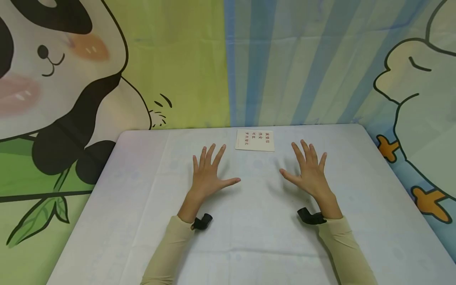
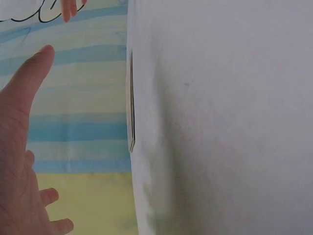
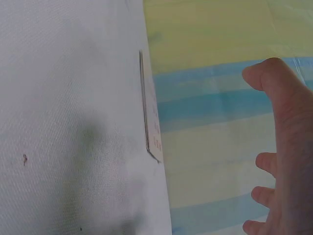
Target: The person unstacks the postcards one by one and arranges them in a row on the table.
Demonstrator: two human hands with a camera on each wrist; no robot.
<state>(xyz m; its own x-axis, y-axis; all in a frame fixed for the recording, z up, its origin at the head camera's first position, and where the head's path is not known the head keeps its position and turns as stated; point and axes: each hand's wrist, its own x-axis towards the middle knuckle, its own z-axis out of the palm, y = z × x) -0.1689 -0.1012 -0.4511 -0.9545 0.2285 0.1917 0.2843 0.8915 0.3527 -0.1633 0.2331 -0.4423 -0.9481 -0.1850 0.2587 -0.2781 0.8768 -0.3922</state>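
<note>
A thin cream booklet or card (image 1: 254,141) with reddish-brown printed characters lies flat near the table's far edge; I cannot tell which it is. My left hand (image 1: 206,176) hovers above the white tabletop, left of it and nearer to me, fingers spread and thumb stretched inward. On the other side, my right hand (image 1: 309,174) is held the same way, to the right of the booklet. Neither hand touches anything. Both wrist views show the booklet (image 2: 130,107) almost edge-on, apart from the thumbs. In the right wrist view the booklet's (image 3: 151,112) print is partly visible.
The table is covered by a white cloth (image 1: 249,237) with faint creases. Behind it hangs a printed backdrop (image 1: 185,59) with a panda at left and a pale cartoon bird at right. A black strap piece (image 1: 203,221) sits at each wrist.
</note>
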